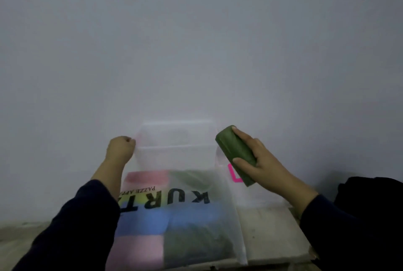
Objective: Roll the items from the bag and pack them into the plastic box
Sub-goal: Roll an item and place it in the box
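A clear plastic box [174,139] stands against the wall at the table's far end. My left hand [120,147] is curled at the box's left rim and seems to grip it. My right hand [255,161] holds a rolled green cloth [236,154] in the air, just right of the box. In front of the box lies a translucent bag [174,216] printed with black letters. Folded pink, green and blue cloths show through it.
A pale table top [268,233] carries the bag and box. A white sheet with a pink mark [234,175] lies under my right hand. A dark cloth heap [370,196] sits at the right edge. The grey wall is right behind the box.
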